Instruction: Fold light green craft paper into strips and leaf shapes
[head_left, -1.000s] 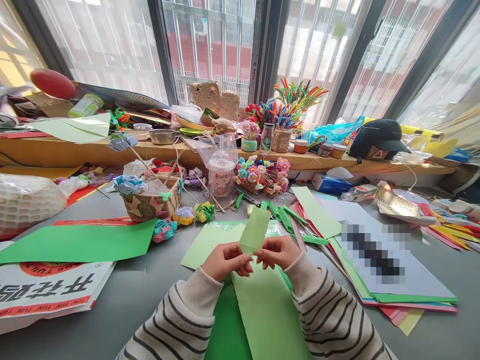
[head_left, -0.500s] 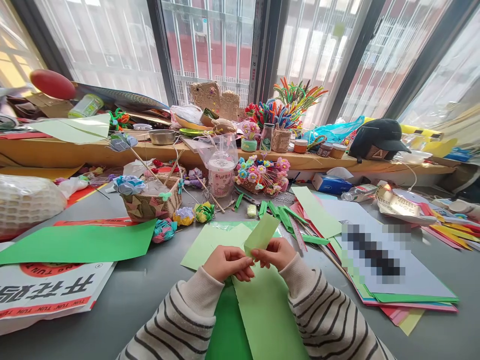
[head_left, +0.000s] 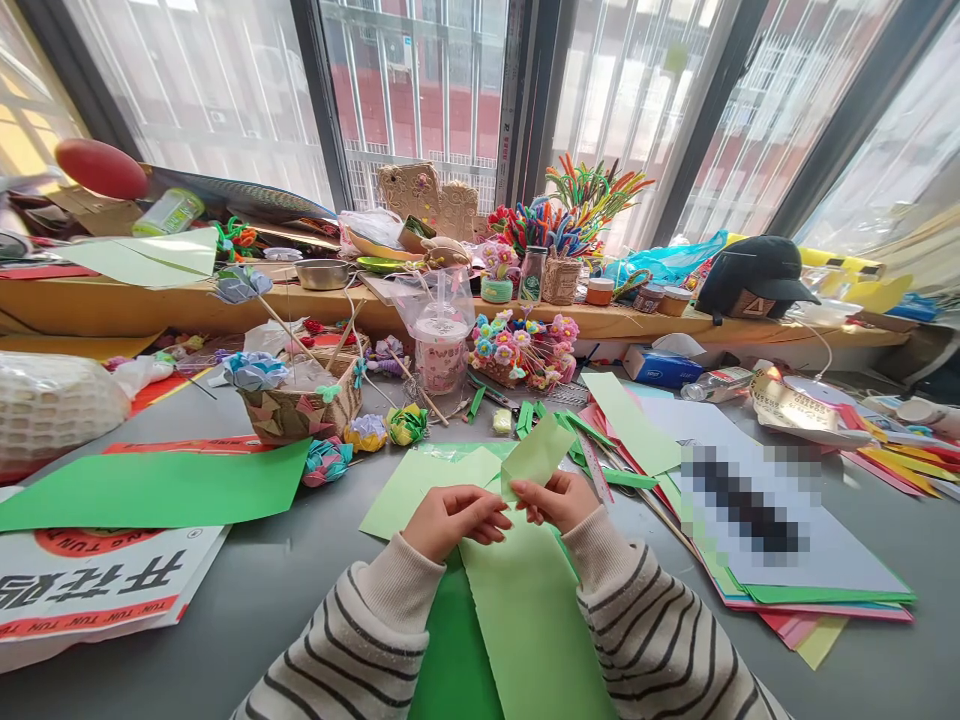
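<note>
Light-green paper strip (head_left: 541, 448) clamped in right hand (head_left: 562, 498); finger closure of left hand (head_left: 452, 518) unclear; grey tabletop (head_left: 300, 570) beneath fingers, barred window (head_left: 420, 90) beyond.

Small sheet (head_left: 538, 448) in right hand (head_left: 564, 499); basket (head_left: 300, 410) left of cup (head_left: 440, 364) on table (head_left: 292, 560); paper stack (head_left: 847, 560) far right; cap (head_left: 754, 272) on ledge (head_left: 112, 302) behind.

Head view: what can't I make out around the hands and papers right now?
Held green paper: head view, part hidden by the grip of the right hand.
Left hand: head view, palm hidden by the back of the hand.
Light-green sheet: head view, near end cut off by the bottom edge.
Dark-green sheet: head view, partly under the light-green sheet.
White sheet: head view, part masked by pixelation.
</note>
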